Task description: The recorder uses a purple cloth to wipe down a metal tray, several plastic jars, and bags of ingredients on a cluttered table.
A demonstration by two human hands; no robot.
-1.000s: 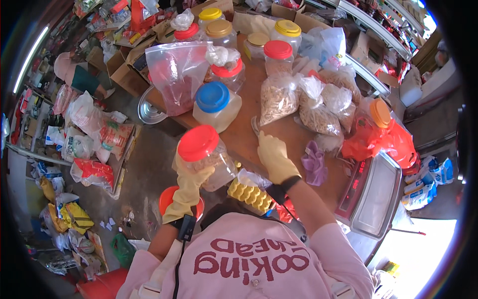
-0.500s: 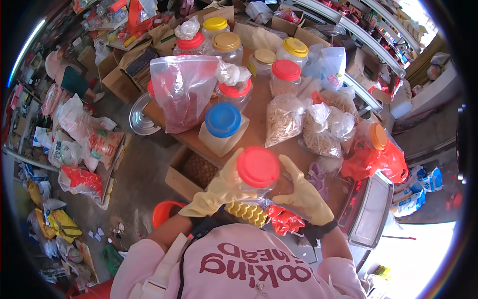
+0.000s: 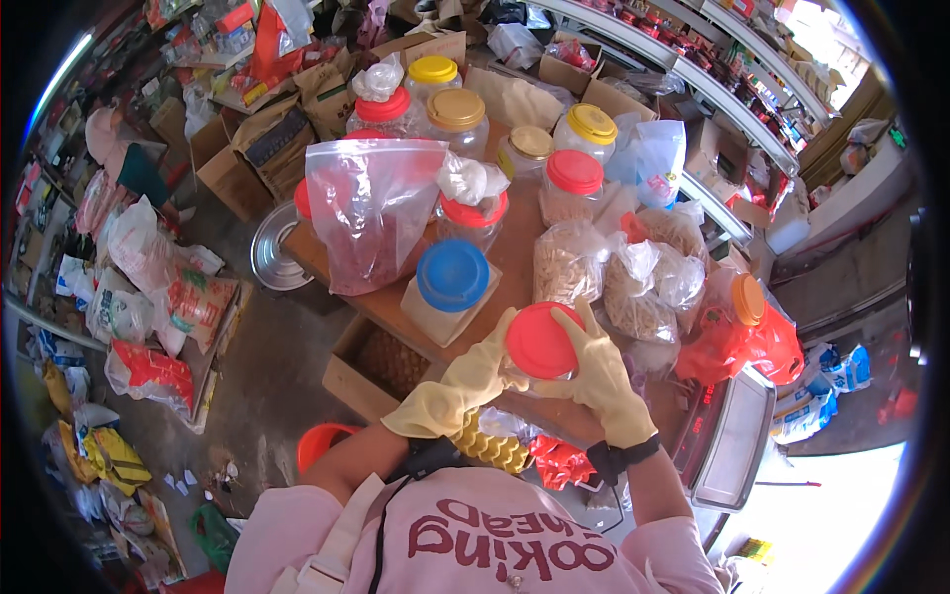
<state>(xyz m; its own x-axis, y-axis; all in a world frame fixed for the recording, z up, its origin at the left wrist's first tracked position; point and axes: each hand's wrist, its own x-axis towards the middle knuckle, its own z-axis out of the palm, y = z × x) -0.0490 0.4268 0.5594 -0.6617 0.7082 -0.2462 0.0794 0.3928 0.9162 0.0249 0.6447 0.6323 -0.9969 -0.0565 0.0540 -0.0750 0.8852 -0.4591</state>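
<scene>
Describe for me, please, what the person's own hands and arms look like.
The left hand and right hand wear pale yellow gloves, the left cuff loose. A black band circles the right wrist, a thin dark cable beneath it. Pink sleeves stop well short of the gloves.

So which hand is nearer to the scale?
Right. The right hand holds a red-lidded jar, off to the scale's left; the left hand, on the jar's other side, is farther left.
</scene>
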